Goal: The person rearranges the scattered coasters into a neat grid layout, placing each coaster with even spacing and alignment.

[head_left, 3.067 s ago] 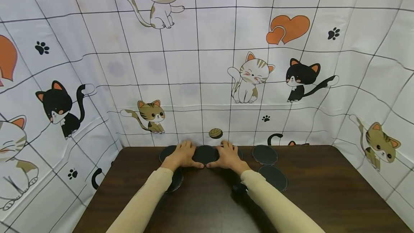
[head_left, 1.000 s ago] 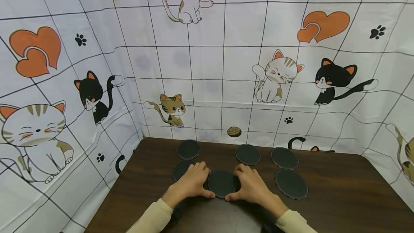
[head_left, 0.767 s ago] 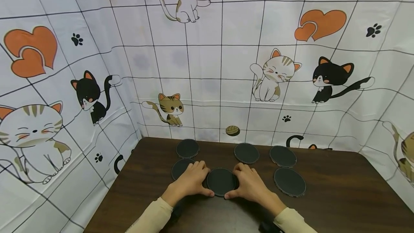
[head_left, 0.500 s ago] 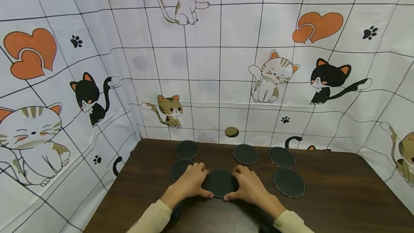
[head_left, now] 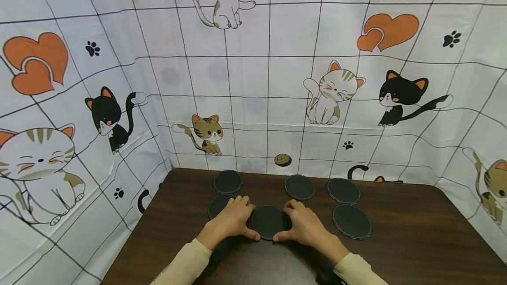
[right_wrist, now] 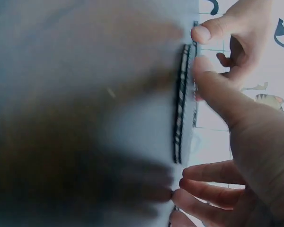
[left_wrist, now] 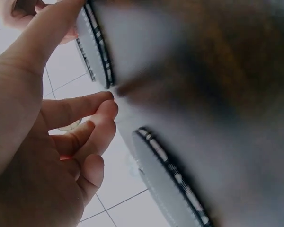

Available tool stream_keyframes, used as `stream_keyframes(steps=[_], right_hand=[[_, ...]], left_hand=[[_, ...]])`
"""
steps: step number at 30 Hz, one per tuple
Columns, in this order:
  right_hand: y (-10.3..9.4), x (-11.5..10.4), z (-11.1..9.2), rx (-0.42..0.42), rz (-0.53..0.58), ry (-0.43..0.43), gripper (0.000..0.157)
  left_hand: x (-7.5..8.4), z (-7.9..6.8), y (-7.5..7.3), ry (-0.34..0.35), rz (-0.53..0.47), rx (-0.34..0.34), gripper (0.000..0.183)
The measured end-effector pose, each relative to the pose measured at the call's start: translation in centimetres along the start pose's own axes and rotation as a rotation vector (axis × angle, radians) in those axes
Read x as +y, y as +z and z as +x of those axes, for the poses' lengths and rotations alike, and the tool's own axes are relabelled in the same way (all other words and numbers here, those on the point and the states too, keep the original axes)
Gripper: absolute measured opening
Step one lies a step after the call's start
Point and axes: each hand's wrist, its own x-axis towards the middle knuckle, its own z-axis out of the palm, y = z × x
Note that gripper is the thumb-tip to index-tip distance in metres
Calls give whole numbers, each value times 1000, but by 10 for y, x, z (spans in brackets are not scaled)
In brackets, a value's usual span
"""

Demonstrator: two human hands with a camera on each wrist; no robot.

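Observation:
A dark round disc (head_left: 269, 222) with a thin pale rim lies flat on the brown table between my two hands. My left hand (head_left: 233, 219) grips its left side, thumb at the near edge and fingers towards the far edge. On the opposite side my right hand (head_left: 305, 225) holds it in mirrored fashion. The left wrist view shows the patterned black-and-white edge of the held disc (left_wrist: 94, 47) by the thumb, with another disc (left_wrist: 165, 179) below. From the right wrist, the held disc's edge (right_wrist: 180, 106) stands between thumb and fingers.
Behind my left hand lie two similar discs, a back one (head_left: 227, 182) and a partly covered one (head_left: 218, 205). Three more are a disc (head_left: 299, 187) at back centre, plus a back disc (head_left: 343, 190) and a nearer disc (head_left: 351, 221) at right. A cat-print curtain (head_left: 253, 78) hangs behind the table (head_left: 416, 232).
Since the oldest frame, both hands have brought the disc from the back row towards me, and the head view has turned slightly left. Over the last second hands and disc stay nearly still.

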Motion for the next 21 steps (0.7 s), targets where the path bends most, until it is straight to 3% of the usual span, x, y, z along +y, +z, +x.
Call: stream_keyframes(steps=[5,8,14,21], right_hand=[[-14,7,3,21,-8,26,79],[-26,15,5,51,-47,36,76],[-50,38,11,97,-95,38,76],[-64,67,24,81,-127,97,83]], left_hand=[[-1,8,-8,-18,11,28,75],[-2,22,-13,-7,20,39,67],[-2,68,-23,0,52,-13,60],[4,126,-13,7,156,-93,70]])
